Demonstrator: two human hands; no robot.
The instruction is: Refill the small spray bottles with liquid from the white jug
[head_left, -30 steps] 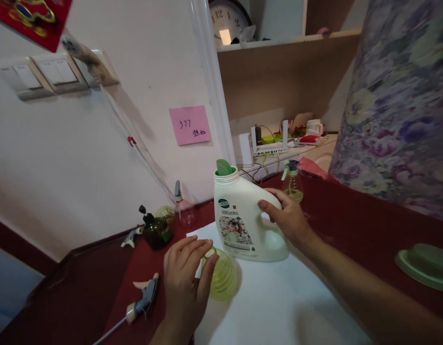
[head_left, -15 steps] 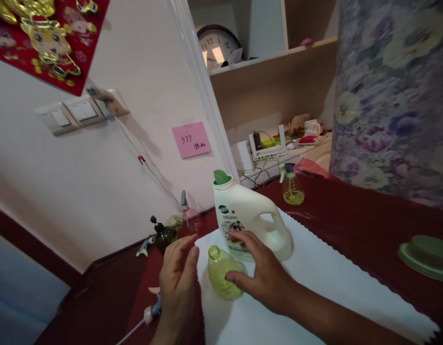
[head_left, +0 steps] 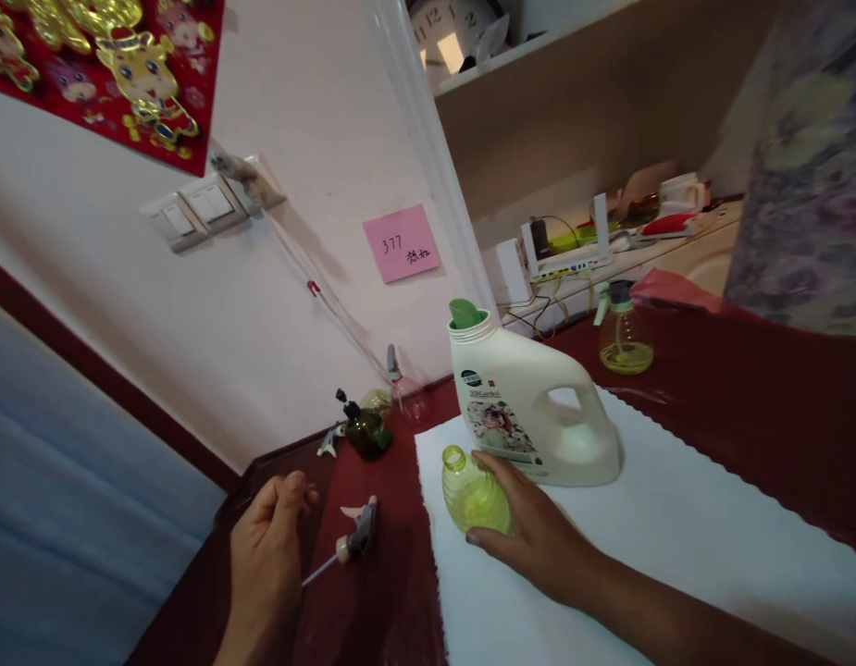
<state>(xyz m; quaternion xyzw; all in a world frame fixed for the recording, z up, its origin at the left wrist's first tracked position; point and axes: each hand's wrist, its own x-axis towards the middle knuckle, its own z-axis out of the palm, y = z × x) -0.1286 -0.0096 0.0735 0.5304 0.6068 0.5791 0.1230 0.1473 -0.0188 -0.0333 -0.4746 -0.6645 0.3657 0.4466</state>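
Note:
My right hand (head_left: 539,532) is wrapped around the right side of a small yellow-green see-through bottle (head_left: 473,495). The bottle has an open neck, holds some liquid and stands on the white sheet. Just behind it is a cream jug (head_left: 531,407) with a handle, a printed label and a green spout in its mouth. At the left my left hand (head_left: 267,536) has its fingers curled in, with nothing visible in them. Right beside that hand a grey and pink trigger spray head (head_left: 358,536) with a thin tube lies on the dark red table.
A white sheet (head_left: 650,536) covers part of the table (head_left: 767,398). Toward the wall stand a dark green pump bottle (head_left: 367,433) and a pink spray bottle (head_left: 408,398). A clear spray bottle (head_left: 626,342) is back right. A router (head_left: 563,259) sits on the shelf.
My left hand has moved left, away from the bottle, and its fingers have curled. My right hand has closed around the yellow-green bottle. The view has shifted.

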